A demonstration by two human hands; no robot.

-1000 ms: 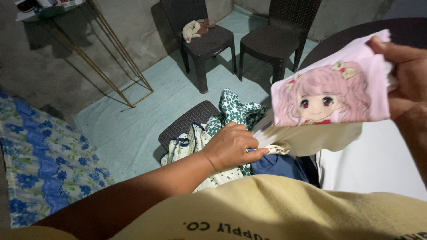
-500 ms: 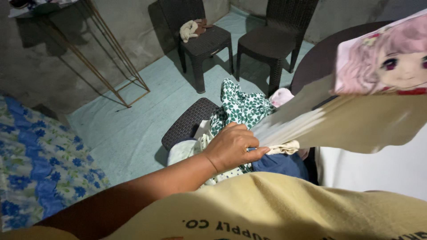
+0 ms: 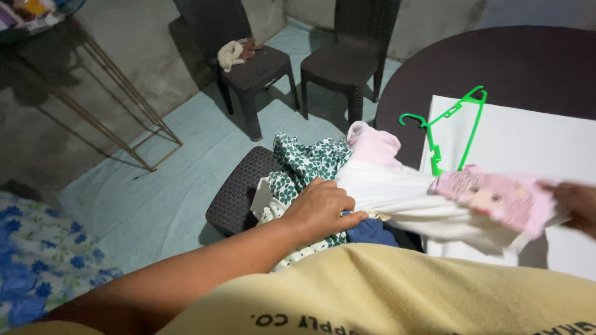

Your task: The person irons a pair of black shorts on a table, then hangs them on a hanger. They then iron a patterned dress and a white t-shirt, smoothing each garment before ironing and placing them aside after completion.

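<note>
White printed shirt (image 3: 403,198) stretched between both closed grips, left hand (image 3: 320,211) and right hand (image 3: 577,205).

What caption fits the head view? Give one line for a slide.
Both hands stretch a white garment with a pink cartoon print over the white board, left hand on the clothes pile, beside a green hanger.

Left hand (image 3: 320,211) curled in a closed grip, forearm extended; right hand (image 3: 578,205) blurred at the edge.

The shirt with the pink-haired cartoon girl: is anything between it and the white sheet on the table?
The green hanger lies on the white sheet, just beyond the shirt stretched between the left hand and the right hand. Nothing else shows there.
</note>
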